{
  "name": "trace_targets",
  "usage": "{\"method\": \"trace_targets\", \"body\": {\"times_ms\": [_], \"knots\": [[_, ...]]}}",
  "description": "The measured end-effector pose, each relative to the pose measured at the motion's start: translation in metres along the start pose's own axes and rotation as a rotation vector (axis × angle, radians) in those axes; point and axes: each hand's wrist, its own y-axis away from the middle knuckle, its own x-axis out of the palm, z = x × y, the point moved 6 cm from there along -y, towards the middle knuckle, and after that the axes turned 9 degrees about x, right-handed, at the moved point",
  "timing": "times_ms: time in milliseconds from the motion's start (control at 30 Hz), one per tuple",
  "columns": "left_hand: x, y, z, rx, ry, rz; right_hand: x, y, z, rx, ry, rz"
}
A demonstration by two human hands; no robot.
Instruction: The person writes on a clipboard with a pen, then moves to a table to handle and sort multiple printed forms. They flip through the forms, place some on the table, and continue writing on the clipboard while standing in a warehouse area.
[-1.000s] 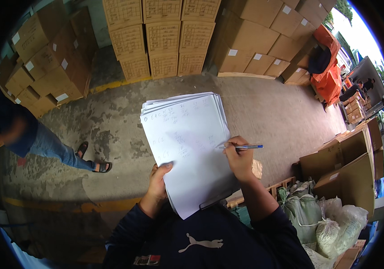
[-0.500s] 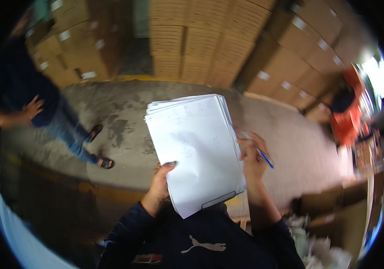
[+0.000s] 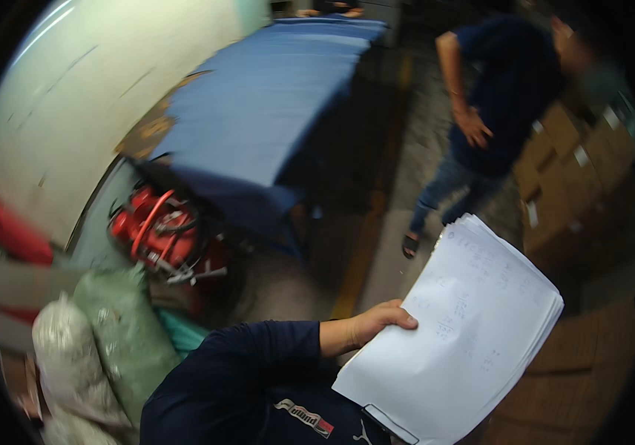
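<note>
Papers (image 3: 458, 348) are resting in a slanted stack before the person's chest, toward the right. The left hand (image 3: 384, 323) is gripping their left edge, its thumb pressing on top, probably so that the loose sheets stay together; a dark clip (image 3: 390, 426) is helping along the lower edge. The fingers underneath are hiding behind the stack, and the bottom corner is running out of view. The right hand is not showing, so its state cannot be told. The pencil-like marks are looking too faint to read. Beyond, blue cloth (image 3: 258, 104) is covering a table, its underside disappearing into shadow.
</note>
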Motion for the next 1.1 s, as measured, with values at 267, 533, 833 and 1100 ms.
{"method": "trace_targets", "body": {"times_ms": [267, 533, 833, 1100], "knots": [[-0.013, 0.145, -0.048, 0.509, 0.138, -0.256, 0.163, -0.007, 0.102, -0.174, 0.070, 0.669], [-0.084, 0.231, -0.132, 0.832, 0.075, -0.410, 0.298, 0.004, 0.191, -0.275, 0.144, 0.982], [-0.180, 0.275, -0.193, 0.917, -0.094, -0.808, 0.455, -0.044, 0.240, -0.599, 0.352, 1.166], [-0.186, 0.285, -0.185, 1.225, 0.033, -0.965, 0.583, -0.077, 0.228, -1.320, 0.235, 1.402]]}}
